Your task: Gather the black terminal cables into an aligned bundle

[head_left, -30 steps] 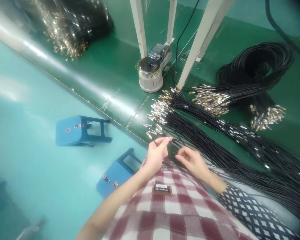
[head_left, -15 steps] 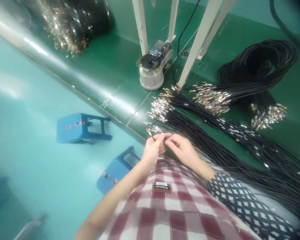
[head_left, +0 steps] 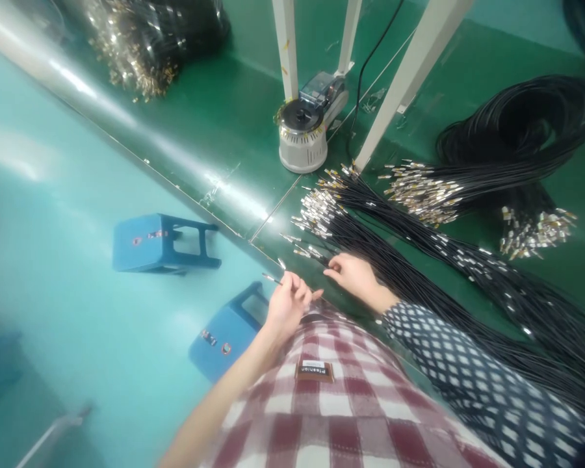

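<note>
Thin silver-tipped black cables (head_left: 272, 279) are gripped by the left hand (head_left: 288, 302); at two o'clock, loose black cable ends (head_left: 322, 260) are pinched by the right hand (head_left: 355, 278), beside a thick black bundle (head_left: 394, 266).

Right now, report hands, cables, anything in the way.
Left hand closed on thin cables, tips poking out. Right hand at loose cables beside the big bundle, grip unclear. Nothing visible between the hands.

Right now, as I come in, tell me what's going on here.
A person's left hand holds at least one silver-tipped black cable, end poking out past the grip. The right hand is at a few loose cable ends beside a larger cable bundle; whether its grip is closed is unclear. A round white device stands farther back.
</note>
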Demonstrator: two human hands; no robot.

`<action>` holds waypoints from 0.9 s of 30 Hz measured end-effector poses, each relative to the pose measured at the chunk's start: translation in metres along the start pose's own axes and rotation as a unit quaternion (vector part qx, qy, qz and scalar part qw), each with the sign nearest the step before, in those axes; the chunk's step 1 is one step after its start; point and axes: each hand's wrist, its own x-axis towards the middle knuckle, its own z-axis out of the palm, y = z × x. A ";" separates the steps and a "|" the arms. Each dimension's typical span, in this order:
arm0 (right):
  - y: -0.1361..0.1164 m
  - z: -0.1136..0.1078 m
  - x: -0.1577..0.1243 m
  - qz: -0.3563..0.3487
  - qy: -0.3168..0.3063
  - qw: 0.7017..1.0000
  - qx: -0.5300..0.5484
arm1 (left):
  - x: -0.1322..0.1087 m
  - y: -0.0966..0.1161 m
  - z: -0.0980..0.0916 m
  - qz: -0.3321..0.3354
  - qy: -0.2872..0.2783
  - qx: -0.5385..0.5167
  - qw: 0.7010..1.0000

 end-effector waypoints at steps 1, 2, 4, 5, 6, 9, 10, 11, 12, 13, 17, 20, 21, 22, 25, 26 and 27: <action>-0.003 0.007 0.011 0.004 0.005 1.000 -0.008 | -0.001 0.000 0.000 -0.002 0.007 -0.004 1.000; -0.005 0.013 0.020 0.004 0.008 1.000 -0.011 | -0.001 0.001 0.001 -0.003 0.014 -0.006 1.000; -0.006 0.018 0.026 0.006 0.014 1.000 -0.014 | -0.003 0.001 0.003 -0.002 0.018 -0.002 1.000; -0.006 0.017 0.025 0.007 0.018 1.000 -0.010 | -0.004 0.001 0.004 0.003 0.017 0.004 1.000; -0.004 0.014 0.021 0.008 0.021 1.000 -0.003 | -0.005 0.001 0.006 0.009 0.016 0.012 1.000; 0.003 -0.005 -0.003 -0.003 0.019 0.999 0.044 | -0.008 0.004 0.015 0.033 0.023 0.030 0.999; 0.006 -0.012 -0.014 -0.006 0.007 0.996 0.089 | -0.009 0.006 0.020 0.039 0.024 0.035 0.998; 0.009 -0.019 -0.025 -0.005 -0.013 0.989 0.148 | -0.009 0.008 0.025 0.042 0.023 0.040 0.998; 0.011 -0.025 -0.037 0.002 -0.041 0.975 0.217 | -0.008 0.010 0.031 0.045 0.018 0.045 0.998; 0.013 -0.031 -0.048 0.013 -0.071 0.955 0.287 | -0.008 0.012 0.037 0.049 0.011 0.052 0.997; 0.014 -0.045 -0.082 0.036 -0.142 0.894 0.423 | -0.002 0.017 0.061 0.048 -0.039 0.087 0.994; 0.011 -0.053 -0.092 0.014 -0.133 0.911 0.389 | 0.002 0.017 0.074 0.037 -0.060 0.111 0.991; 0.010 -0.055 -0.093 0.003 -0.130 0.920 0.370 | 0.003 0.017 0.077 0.036 -0.062 0.116 0.991; 0.010 -0.057 -0.094 -0.009 -0.128 0.927 0.353 | 0.004 0.017 0.079 0.034 -0.065 0.121 0.990; 0.010 -0.061 -0.094 -0.040 -0.128 0.939 0.318 | 0.006 0.016 0.085 0.033 -0.070 0.136 0.988; 0.011 -0.062 -0.094 -0.050 -0.130 0.940 0.310 | 0.007 0.014 0.086 0.032 -0.069 0.143 0.987; 0.012 -0.062 -0.094 -0.060 -0.132 0.942 0.303 | 0.007 0.013 0.087 0.031 -0.067 0.151 0.986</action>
